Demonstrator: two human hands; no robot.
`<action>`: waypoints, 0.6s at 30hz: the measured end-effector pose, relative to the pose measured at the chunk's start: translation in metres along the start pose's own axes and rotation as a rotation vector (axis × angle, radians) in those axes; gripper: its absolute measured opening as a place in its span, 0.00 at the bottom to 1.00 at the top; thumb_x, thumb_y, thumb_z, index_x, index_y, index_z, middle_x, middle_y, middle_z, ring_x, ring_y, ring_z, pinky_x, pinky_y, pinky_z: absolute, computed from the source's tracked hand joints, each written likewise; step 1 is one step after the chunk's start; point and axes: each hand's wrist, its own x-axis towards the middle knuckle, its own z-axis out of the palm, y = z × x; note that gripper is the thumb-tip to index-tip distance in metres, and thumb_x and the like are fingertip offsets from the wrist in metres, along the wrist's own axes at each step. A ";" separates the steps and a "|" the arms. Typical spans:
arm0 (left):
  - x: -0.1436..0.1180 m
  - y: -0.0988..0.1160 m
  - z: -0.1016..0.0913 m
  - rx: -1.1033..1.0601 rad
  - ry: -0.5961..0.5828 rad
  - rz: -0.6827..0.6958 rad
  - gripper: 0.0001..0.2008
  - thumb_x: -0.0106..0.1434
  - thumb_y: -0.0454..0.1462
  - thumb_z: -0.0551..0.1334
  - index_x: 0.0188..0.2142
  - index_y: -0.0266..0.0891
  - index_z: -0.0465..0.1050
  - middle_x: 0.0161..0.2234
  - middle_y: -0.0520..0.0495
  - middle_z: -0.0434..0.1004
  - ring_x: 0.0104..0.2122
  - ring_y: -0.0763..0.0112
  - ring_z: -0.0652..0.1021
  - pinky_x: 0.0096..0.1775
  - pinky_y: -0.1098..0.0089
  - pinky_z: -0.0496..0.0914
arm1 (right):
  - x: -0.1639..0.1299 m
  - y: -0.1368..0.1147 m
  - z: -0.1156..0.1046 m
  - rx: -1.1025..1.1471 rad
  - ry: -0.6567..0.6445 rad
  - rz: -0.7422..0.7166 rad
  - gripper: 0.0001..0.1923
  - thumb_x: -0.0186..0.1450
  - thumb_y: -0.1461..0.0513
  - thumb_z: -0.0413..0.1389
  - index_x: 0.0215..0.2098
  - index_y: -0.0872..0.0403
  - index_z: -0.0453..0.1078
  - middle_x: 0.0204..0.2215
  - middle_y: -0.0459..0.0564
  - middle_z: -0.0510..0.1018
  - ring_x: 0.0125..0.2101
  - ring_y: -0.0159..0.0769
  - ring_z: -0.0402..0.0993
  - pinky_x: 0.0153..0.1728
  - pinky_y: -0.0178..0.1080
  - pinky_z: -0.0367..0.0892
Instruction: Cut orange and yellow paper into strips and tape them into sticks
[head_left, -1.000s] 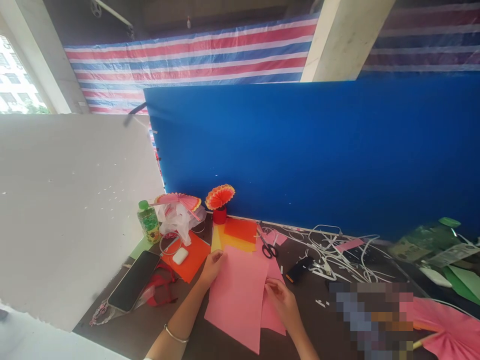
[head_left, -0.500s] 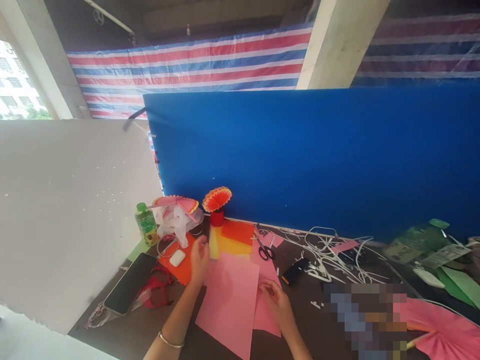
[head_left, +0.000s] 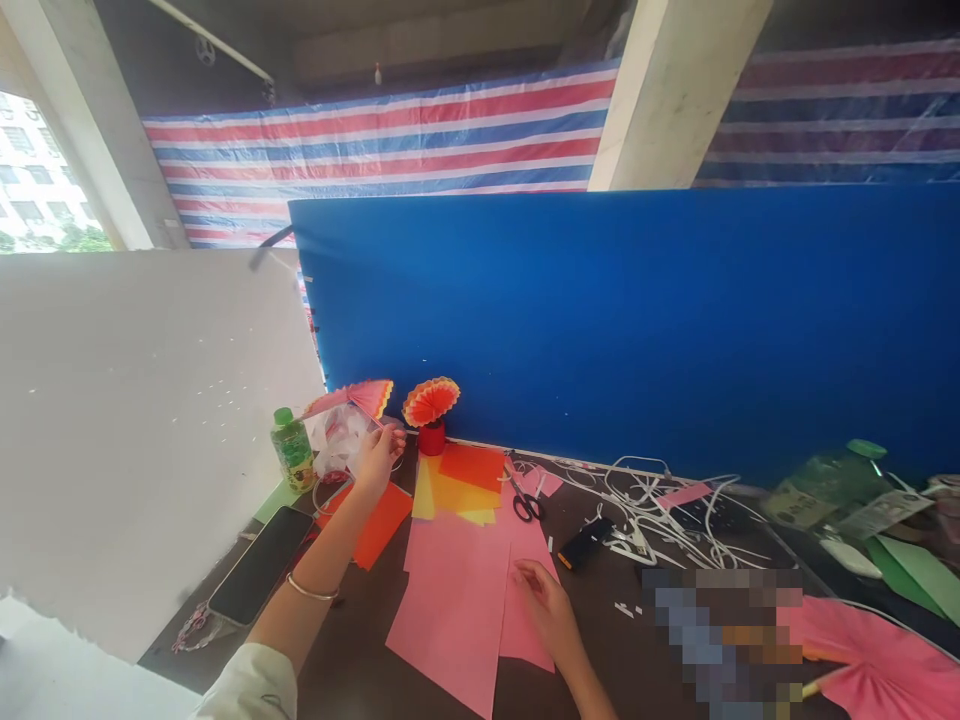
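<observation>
My left hand [head_left: 381, 458] is stretched out to the back left, its fingers closed round the thin handle of a pleated pink paper fan [head_left: 364, 397] with a yellow and orange edge. Below the fan is a crumpled clear plastic bag [head_left: 339, 440]. My right hand [head_left: 546, 605], fingers loosely bent and holding nothing, hovers or rests over the pink sheets; contact is hard to tell. Two pink paper sheets [head_left: 450, 610] overlap before me. Orange and yellow sheets [head_left: 471, 470] lie behind them, next to black-handled scissors [head_left: 527, 507].
A red holder [head_left: 432, 438] bears another pleated fan [head_left: 431, 402]. On the left are a green-capped bottle [head_left: 292, 450], a phone [head_left: 262, 565] and orange-red paper [head_left: 384, 525]. White cables [head_left: 637, 510], a black device [head_left: 586, 542] and a large pink fan [head_left: 892, 660] lie right. A blue partition [head_left: 600, 330] stands behind.
My left hand has moved from beside the pink sheets up and left to the fan's handle, and the fan has lifted slightly. My right hand has hardly moved.
</observation>
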 end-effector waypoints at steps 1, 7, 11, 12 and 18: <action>-0.004 0.001 0.003 0.008 -0.021 0.024 0.06 0.59 0.39 0.57 0.29 0.38 0.65 0.25 0.52 0.70 0.21 0.80 0.71 0.26 0.77 0.66 | 0.000 -0.001 0.000 -0.004 0.000 0.000 0.16 0.56 0.51 0.53 0.34 0.53 0.71 0.34 0.51 0.77 0.37 0.41 0.73 0.42 0.40 0.67; -0.044 -0.003 0.021 0.093 -0.161 0.102 0.09 0.57 0.42 0.59 0.32 0.38 0.65 0.25 0.51 0.71 0.21 0.78 0.70 0.25 0.77 0.64 | -0.009 -0.004 0.000 -0.052 0.073 -0.049 0.16 0.57 0.50 0.52 0.33 0.53 0.71 0.34 0.52 0.77 0.38 0.42 0.72 0.43 0.42 0.66; -0.095 -0.020 0.037 0.240 -0.308 0.130 0.14 0.58 0.47 0.56 0.34 0.37 0.64 0.26 0.50 0.71 0.21 0.77 0.70 0.25 0.74 0.64 | -0.011 -0.021 -0.001 0.012 0.077 -0.082 0.17 0.57 0.50 0.53 0.36 0.53 0.71 0.37 0.54 0.75 0.40 0.43 0.70 0.45 0.44 0.64; -0.110 -0.025 0.042 0.262 -0.328 0.111 0.15 0.58 0.48 0.55 0.33 0.37 0.64 0.26 0.50 0.70 0.20 0.77 0.69 0.25 0.75 0.64 | -0.009 -0.029 -0.001 0.064 0.045 -0.076 0.17 0.58 0.50 0.52 0.38 0.52 0.70 0.39 0.54 0.75 0.41 0.43 0.70 0.46 0.44 0.63; -0.203 -0.086 0.058 0.323 -0.444 -0.141 0.18 0.61 0.50 0.50 0.31 0.36 0.62 0.24 0.51 0.66 0.19 0.79 0.68 0.23 0.75 0.63 | 0.007 -0.074 -0.004 0.486 -0.092 0.022 0.29 0.56 0.48 0.54 0.52 0.48 0.58 0.42 0.53 0.73 0.39 0.42 0.72 0.39 0.45 0.68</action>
